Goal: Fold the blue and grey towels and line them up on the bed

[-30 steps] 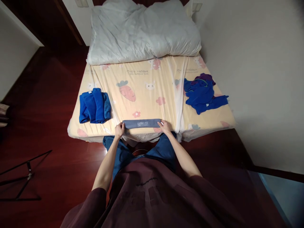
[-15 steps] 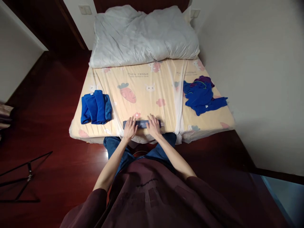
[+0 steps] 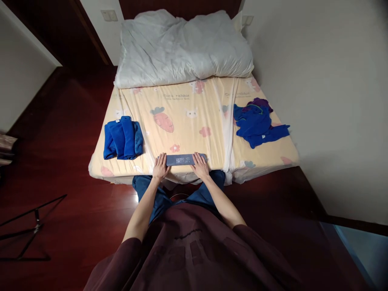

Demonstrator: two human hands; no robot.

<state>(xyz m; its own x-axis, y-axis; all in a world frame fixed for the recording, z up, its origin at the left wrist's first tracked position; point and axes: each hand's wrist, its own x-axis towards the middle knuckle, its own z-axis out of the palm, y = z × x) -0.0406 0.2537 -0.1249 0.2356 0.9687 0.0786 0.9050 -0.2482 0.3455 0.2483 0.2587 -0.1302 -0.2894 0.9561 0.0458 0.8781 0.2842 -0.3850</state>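
Note:
Close to the bed's front edge lies a narrow, grey-blue folded cloth (image 3: pixel 182 160) with white "HAPPY LIFE" lettering. My left hand (image 3: pixel 160 166) rests flat on its left end, fingers stretched forward. On the right end lies my right hand (image 3: pixel 200 165), palm down with its fingers extended. Both ends of the cloth are partly hidden under the hands, while its lettered middle shows between them.
A folded blue garment stack (image 3: pixel 123 138) lies on the bed's left side. Crumpled blue and purple clothes (image 3: pixel 256 123) lie at the right. A white quilt (image 3: pixel 184 48) fills the head of the bed (image 3: pixel 188 115). A black stand (image 3: pixel 36 226) is on the floor at left.
My hands have slid apart toward the two ends of the folded cloth, and its lettering is now uncovered. The garments on both sides have stayed in place.

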